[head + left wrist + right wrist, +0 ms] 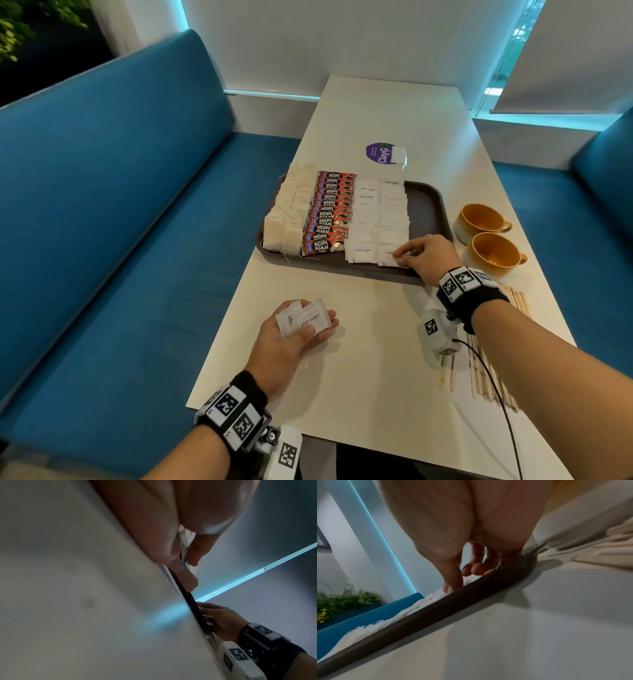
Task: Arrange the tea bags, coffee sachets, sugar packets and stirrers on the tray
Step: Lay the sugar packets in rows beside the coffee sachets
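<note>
As the sugar rows near completion, my right hand (426, 255) sets a white packet at the near end of the second sugar column on the brown tray (428, 209), thumb and fingertips pinching that packet (390, 257). My left hand (298, 334) waits over the desk (376, 359) just short of the tray, its grip curled round the spare sugar packets (303, 318), two at least.

To do this step well, I judge the packet should go down flat, its edge square with the neighbouring sugar packet (361, 251) and overlapping the one behind it as the rest of the column does, then be let go without dragging the row.

Tea bags (291, 212) fill the left of the tray, red coffee sachets (329, 212) run beside them, and the two sugar columns (380, 212) come next. Bare tray remains at the right, where I judge the stirrers (489, 370) would go; they lie on the desk under my right forearm. Two orange cups (489, 240) stand just beside the tray's right edge, near enough for a wrist to knock. One stray tea bag (397, 155) lies on a purple sticker (376, 154) beyond the tray. A cable (489, 373) trails from the right wrist rig across the stirrers.
</note>
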`<action>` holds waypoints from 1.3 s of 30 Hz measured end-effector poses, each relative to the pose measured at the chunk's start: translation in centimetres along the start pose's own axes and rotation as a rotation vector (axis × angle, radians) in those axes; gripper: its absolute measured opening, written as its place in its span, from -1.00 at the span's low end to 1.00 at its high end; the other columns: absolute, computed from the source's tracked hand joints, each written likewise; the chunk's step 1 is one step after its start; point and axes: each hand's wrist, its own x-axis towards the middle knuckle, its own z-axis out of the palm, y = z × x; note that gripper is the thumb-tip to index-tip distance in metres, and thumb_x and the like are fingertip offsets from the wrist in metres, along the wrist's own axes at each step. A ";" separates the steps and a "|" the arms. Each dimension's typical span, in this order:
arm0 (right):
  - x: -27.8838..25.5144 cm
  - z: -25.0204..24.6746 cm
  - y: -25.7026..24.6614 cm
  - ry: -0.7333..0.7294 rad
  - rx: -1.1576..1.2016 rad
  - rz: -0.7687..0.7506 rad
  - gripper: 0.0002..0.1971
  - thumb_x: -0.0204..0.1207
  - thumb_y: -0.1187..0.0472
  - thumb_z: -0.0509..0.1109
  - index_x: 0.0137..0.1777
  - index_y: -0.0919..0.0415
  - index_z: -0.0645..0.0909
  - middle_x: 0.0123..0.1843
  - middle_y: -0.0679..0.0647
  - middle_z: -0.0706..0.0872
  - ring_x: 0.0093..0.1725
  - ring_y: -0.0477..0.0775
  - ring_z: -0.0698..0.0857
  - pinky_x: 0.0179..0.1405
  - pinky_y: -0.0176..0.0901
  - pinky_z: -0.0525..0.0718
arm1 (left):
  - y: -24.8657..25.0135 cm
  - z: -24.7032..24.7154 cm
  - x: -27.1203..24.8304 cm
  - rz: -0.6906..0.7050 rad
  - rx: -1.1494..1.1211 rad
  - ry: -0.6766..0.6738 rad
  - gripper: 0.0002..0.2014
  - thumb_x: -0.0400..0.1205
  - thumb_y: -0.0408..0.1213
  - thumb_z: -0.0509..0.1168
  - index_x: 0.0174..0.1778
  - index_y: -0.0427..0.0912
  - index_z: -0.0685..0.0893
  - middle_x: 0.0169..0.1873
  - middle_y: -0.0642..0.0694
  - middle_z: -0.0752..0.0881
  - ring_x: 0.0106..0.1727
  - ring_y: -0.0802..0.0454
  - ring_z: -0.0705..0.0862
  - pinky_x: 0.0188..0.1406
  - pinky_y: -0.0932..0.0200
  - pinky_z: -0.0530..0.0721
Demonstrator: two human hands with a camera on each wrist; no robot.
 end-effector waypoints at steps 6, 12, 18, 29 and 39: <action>-3.2 -0.1 -2.1 0.067 0.173 -0.083 -0.96 0.56 0.11 0.57 -0.09 -0.08 0.80 -0.23 0.00 0.71 -0.25 -0.06 0.66 -0.20 -0.27 0.55 | 0.5 0.6 -0.2 -0.015 -0.035 0.006 -0.81 0.71 -0.55 0.29 0.21 -0.33 0.53 0.18 -0.48 0.78 0.24 -0.48 0.77 0.15 -0.06 0.84; -10.3 2.7 -5.9 -0.099 0.489 -0.166 -0.92 0.51 0.09 0.62 -0.03 -0.07 0.82 -0.19 -0.03 0.79 -0.24 -0.01 0.72 -0.18 -0.06 0.77 | 1.0 1.0 -0.7 -0.077 0.061 0.006 -0.64 0.63 -0.33 0.42 0.33 -0.34 0.61 0.12 -0.47 0.80 0.10 -0.49 0.81 -0.18 -0.10 0.88; -14.4 6.1 -5.8 -0.258 0.710 -0.101 -0.71 0.45 0.45 0.62 0.09 0.16 0.73 -0.19 0.24 0.75 -0.33 0.12 0.75 -0.30 0.04 0.82 | 1.0 1.0 -0.8 -0.041 0.042 0.017 -0.69 0.69 -0.36 0.38 0.29 -0.45 0.65 0.15 -0.46 0.80 0.07 -0.54 0.80 0.13 -0.27 0.81; -15.8 7.4 -4.6 -0.144 0.782 -0.053 -0.82 0.47 0.53 0.56 -0.15 0.23 0.79 -0.15 0.30 0.82 -0.17 0.38 0.83 -0.09 0.24 0.87 | 1.0 0.9 -0.9 -0.089 0.107 0.029 -0.68 0.65 -0.28 0.44 0.11 -0.50 0.61 -0.07 -0.59 0.76 -0.34 -0.26 0.76 -0.42 0.06 0.80; -14.7 6.1 -4.7 -0.144 0.763 -0.018 -0.72 0.38 0.57 0.61 -0.09 0.18 0.86 -0.19 0.19 0.87 -0.29 0.10 0.81 -0.09 0.00 0.87 | 0.6 0.6 -0.5 -0.008 0.068 0.017 -0.76 0.77 -0.21 0.31 0.03 -0.36 0.70 -0.14 -0.50 0.74 -0.30 -0.27 0.71 -0.41 0.12 0.74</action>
